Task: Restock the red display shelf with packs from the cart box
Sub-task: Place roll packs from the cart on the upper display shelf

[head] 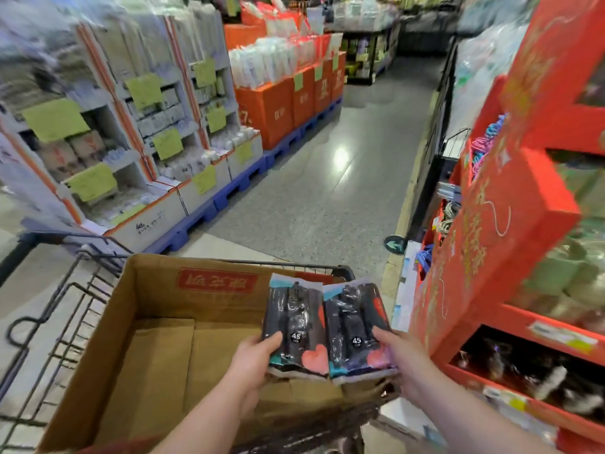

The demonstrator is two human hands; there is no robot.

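Observation:
Two dark packs with pink hearts and "45" stickers are held side by side above the right part of the cart box (157, 309). My left hand (253, 362) grips the left pack (296, 326) at its lower edge, thumb on top. My right hand (404, 358) grips the right pack (355, 329) from its right side. The brown cardboard box shows a bare bottom. The red display shelf (484, 253) stands to the right, with dark packs in its lowest visible compartment (530, 375).
The box sits in a black wire shopping cart (62, 290). White and orange display stands on blue pallets (229, 194) line the left of the aisle. Grey floor (327, 198) stretches ahead between the displays.

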